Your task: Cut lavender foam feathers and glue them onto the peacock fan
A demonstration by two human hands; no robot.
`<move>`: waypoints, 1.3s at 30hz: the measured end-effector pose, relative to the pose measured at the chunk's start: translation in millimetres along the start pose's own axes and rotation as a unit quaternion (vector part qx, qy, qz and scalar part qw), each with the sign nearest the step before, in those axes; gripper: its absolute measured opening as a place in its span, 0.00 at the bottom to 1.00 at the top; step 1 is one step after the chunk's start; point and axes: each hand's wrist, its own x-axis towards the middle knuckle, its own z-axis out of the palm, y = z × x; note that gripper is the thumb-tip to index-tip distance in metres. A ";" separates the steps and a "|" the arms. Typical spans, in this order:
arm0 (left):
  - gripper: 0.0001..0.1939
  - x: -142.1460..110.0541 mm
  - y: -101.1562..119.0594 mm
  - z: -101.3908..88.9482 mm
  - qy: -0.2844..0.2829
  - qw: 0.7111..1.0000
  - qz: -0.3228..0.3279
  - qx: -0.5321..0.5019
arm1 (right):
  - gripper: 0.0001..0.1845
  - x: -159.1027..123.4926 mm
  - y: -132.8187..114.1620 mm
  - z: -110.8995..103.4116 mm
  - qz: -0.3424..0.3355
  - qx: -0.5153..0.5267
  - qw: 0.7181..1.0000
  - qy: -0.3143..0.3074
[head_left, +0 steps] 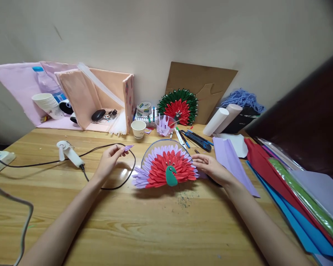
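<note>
My left hand (113,157) pinches a small purple petal (128,147) between thumb and fingertips, to the left of a peacock fan (166,162). Red petals form the fan's inner rows, with light purple ones outside them along the left and top. At its front centre is a green peacock head and neck (171,176). A clear round edge with a dark rim (152,145) shows behind the petals. My right hand (207,165) grips the fan's right edge, fingers behind and thumb in front, partly hidden. The fan leans back, facing me.
A glue gun (72,155) lies left, its black cord (134,166) looping beside my left hand. Behind the fan are a paper cup (138,129), a bowl of purple pieces (165,125), pens (183,138) and a green-and-red fan (178,107). Coloured sheets (288,199) lie right.
</note>
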 end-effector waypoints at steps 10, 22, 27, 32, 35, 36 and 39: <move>0.11 -14.0 -2.7 18.9 -0.114 0.990 -0.087 -0.007 | 0.10 -18.5 -16.5 8.1 -0.136 -0.404 0.886 0.184; 0.11 -36.2 15.9 34.1 -0.104 0.979 -0.159 0.073 | 0.08 -5.4 -32.6 152.4 -0.523 -0.574 0.626 0.075; 0.11 -40.8 22.2 36.2 -0.107 0.976 -0.181 0.053 | 0.08 2.6 -22.5 158.7 -0.520 -0.610 0.592 0.079; 0.12 -41.2 17.1 36.3 -0.117 0.975 -0.174 0.072 | 0.09 5.0 -19.4 159.2 -0.514 -0.604 0.605 0.072; 0.12 -39.7 17.7 32.9 -0.110 0.979 -0.154 0.071 | 0.08 5.5 -22.6 158.4 -0.492 -0.559 0.662 0.085; 0.11 -39.3 19.1 31.3 -0.102 0.983 -0.137 0.070 | 0.07 5.6 -24.8 157.5 -0.476 -0.533 0.694 0.087; 0.12 -38.9 26.5 26.4 -0.110 0.987 -0.077 0.083 | 0.03 5.9 -32.4 153.2 -0.408 -0.443 0.796 0.066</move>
